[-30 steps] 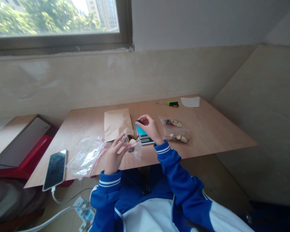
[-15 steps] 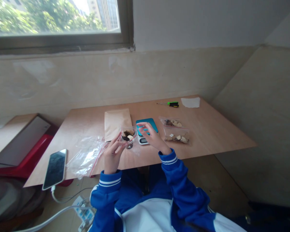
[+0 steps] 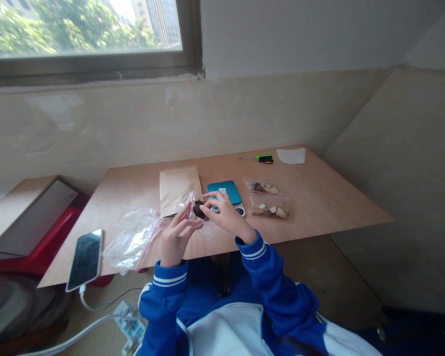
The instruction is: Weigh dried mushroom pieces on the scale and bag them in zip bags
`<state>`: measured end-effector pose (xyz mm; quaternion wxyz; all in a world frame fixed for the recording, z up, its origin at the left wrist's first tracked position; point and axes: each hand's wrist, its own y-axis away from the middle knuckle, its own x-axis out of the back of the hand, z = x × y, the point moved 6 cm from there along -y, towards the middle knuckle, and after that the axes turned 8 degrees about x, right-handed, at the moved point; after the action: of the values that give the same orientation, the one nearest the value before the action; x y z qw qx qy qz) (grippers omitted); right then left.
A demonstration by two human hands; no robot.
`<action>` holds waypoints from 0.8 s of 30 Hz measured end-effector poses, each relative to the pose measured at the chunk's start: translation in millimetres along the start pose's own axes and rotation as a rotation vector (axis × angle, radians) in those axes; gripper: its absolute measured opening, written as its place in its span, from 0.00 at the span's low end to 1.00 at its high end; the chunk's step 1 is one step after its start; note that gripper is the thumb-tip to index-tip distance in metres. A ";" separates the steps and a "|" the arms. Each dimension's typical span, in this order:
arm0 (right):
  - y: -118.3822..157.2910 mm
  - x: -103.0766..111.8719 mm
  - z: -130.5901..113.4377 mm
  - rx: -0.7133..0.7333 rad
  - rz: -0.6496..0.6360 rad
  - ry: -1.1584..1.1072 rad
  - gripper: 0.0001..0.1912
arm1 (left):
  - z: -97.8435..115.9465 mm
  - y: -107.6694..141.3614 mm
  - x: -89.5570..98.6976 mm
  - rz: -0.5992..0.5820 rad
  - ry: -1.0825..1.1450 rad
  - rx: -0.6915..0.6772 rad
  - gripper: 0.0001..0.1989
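Observation:
A small clear zip bag with dark and tan dried pieces (image 3: 199, 209) is between my hands, above the table's front part. My left hand (image 3: 177, 236) grips the bag's left side with its fingers. My right hand (image 3: 225, 213) is at the bag's right side, fingers bent against it. Just behind my right hand is a blue-topped scale (image 3: 225, 191), partly covered by it. A brown paper envelope (image 3: 180, 187) lies behind the bag.
Two filled zip bags (image 3: 270, 211) lie right of the scale. Large clear bags (image 3: 133, 240) and a phone (image 3: 84, 259) with a cable are on the left. Screwdrivers (image 3: 264, 158) and a white paper (image 3: 291, 155) lie at the back right.
My right hand has moved left and slightly down, from over the scale to the small bag. The bag's contents have shifted, and more of the scale's blue top shows.

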<state>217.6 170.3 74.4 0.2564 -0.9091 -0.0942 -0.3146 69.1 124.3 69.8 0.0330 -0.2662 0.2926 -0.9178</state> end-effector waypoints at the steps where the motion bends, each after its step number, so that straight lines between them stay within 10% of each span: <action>1: -0.3 1.0 0.9 0.000 0.014 0.021 0.11 | 0.1 0.1 0.5 0.000 0.004 -0.002 0.03; 8: 4.8 15.1 -1.5 0.064 0.077 0.034 0.10 | -2.7 1.3 0.2 0.013 0.044 0.016 0.05; 18: 19.1 -16.4 24.9 -0.251 -0.057 -0.521 0.54 | -18.7 6.3 5.2 0.313 0.152 0.169 0.07; 24: 14.0 -30.6 9.0 -0.074 -0.009 -0.781 0.37 | -9.0 6.1 -3.1 0.299 0.194 0.199 0.08</action>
<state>202.9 162.8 43.7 0.1670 -0.9685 -0.1774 0.0507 66.7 124.6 58.8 0.1668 -0.1256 0.2386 -0.9484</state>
